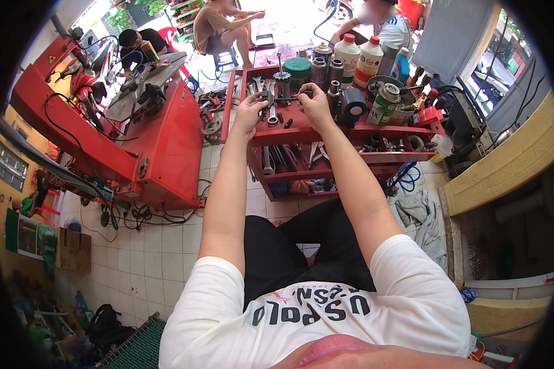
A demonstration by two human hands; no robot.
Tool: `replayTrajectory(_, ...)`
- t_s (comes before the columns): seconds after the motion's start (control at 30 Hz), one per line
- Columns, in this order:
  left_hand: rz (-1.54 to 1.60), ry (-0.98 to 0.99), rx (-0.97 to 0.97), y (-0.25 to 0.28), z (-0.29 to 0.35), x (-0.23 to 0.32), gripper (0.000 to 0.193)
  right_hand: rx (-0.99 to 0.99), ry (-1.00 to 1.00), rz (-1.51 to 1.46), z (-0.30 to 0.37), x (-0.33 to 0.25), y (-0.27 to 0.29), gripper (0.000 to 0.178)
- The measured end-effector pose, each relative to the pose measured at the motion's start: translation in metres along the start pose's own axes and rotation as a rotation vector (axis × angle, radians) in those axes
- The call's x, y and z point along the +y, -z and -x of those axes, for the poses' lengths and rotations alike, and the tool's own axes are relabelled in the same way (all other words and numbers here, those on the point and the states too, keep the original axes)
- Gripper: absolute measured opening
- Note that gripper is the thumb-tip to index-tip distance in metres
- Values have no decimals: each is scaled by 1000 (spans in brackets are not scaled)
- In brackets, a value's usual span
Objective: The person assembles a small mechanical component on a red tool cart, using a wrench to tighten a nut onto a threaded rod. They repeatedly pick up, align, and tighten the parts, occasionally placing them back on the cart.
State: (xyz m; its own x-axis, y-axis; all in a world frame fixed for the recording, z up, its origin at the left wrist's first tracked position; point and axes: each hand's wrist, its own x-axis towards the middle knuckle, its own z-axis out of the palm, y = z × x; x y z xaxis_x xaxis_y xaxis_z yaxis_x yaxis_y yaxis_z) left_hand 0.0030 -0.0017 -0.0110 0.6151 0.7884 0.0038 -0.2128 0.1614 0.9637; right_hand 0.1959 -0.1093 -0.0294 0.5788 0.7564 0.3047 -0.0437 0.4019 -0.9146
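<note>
Both hands are raised over the top tray of a red tool cart (pixel 351 146). Between them lies a dark metal rod tool (pixel 285 99) with a wider grey block at its left end. My left hand (pixel 250 115) is closed on the block end, and my right hand (pixel 314 107) pinches the rod's other end. Fingers partly hide the tool, so its exact kind cannot be told. Just under it a combination wrench (pixel 272 117) rests on the tray, with a small dark cylindrical piece (pixel 288 123) beside it. Behind the hands stands a toothed metal part on a shaft (pixel 281 76).
A green round tin (pixel 297 69), red-capped bottles (pixel 369 59), a black cylinder (pixel 353 107) and a green spray can (pixel 385 103) crowd the tray's right side. At left stands a large red machine (pixel 166 144). Cables (pixel 143 212) trail over the tiled floor. Several people sit farther off.
</note>
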Motion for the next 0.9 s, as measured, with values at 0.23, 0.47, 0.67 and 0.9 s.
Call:
replayTrajectory(0.23,2,-335,-22,19,-23,-26,34,-29,-60,-92,1,-3,-5,12)
replayTrajectory(0.47,86,-25,206,14,-22,-14,32,-27,-63,-129,2,-3,-2,11)
replayTrajectory(0.67,-24,-115,36,-1,-1,-2,44,-28,-60,-86,2,-2,0,13)
replayTrajectory(0.9,74,-27,135,10,-13,-6,40,-25,-57,-107,0,-2,-3,14)
